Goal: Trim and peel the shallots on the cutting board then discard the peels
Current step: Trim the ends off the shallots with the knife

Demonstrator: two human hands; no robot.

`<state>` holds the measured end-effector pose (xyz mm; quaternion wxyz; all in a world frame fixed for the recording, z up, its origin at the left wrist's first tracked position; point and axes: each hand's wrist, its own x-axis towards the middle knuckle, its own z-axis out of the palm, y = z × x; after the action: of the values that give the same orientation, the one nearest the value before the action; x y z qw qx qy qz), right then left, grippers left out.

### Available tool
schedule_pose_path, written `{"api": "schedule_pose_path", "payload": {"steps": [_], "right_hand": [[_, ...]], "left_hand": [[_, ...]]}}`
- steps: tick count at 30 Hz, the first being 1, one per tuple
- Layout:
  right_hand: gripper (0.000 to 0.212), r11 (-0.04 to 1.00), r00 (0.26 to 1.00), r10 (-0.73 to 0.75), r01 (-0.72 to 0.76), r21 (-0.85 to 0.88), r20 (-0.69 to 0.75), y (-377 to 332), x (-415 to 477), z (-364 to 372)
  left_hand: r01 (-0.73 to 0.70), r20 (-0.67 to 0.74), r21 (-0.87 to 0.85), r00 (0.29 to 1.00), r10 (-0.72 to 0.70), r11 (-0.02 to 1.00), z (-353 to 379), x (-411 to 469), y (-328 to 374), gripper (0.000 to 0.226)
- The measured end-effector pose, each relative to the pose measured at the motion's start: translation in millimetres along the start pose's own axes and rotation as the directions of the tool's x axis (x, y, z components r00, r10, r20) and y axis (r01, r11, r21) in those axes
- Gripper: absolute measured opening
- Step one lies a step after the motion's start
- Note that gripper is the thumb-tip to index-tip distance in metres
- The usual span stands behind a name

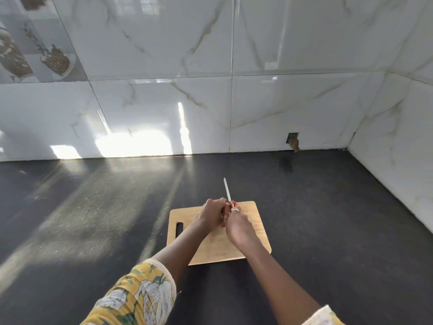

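A wooden cutting board (253, 221) with a handle slot lies on the dark counter. Above its far edge my left hand (213, 213) grips a reddish shallot (234, 203), which shows only as a sliver between the two hands. My right hand (237, 225) holds a knife (227, 190) whose pale blade points up and away from me, its base against the shallot. The knife's handle is hidden inside my fist. No other shallots or peels are visible on the board.
The dark counter (93, 207) stretches left and right of the board. Glossy marble-look wall tiles (164, 113) close off the back, and a side wall (398, 172) stands at the right. A small hole in the tile (293, 140) sits near the back corner.
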<state>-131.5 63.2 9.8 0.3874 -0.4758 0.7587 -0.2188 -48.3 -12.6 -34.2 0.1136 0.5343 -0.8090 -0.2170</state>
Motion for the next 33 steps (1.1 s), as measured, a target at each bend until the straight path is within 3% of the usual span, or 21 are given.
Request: {"api": "schedule_pose_path", "payload": {"steps": [6, 18, 20, 33], "right_hand": [[0.045, 0.979, 0.994, 0.09, -0.1, 0.175, 0.067, -2.1, 6.5, -7.1], [0.048, 0.983, 0.983, 0.155, -0.164, 0.086, 0.102, -2.6, 7.9, -5.7], [0.046, 0.977, 0.978, 0.179, -0.189, 0.093, 0.106, -7.1, 10.6, -9.1], [0.047, 0.997, 0.995, 0.058, -0.054, -0.059, 0.08, 5.1, -9.0, -3.5]], "left_hand": [[-0.048, -0.01, -0.013, 0.999, 0.047, 0.999, 4.5, 1.6, -6.2, 0.017], [-0.092, -0.058, -0.071, 0.994, 0.088, 0.993, 5.9, 5.4, -12.2, 0.012], [-0.106, -0.047, -0.057, 0.994, 0.103, 0.993, 8.0, 7.2, -14.5, 0.019], [-0.064, -0.052, -0.093, 0.997, 0.059, 0.994, 9.5, 8.9, -15.4, 0.041]]}}
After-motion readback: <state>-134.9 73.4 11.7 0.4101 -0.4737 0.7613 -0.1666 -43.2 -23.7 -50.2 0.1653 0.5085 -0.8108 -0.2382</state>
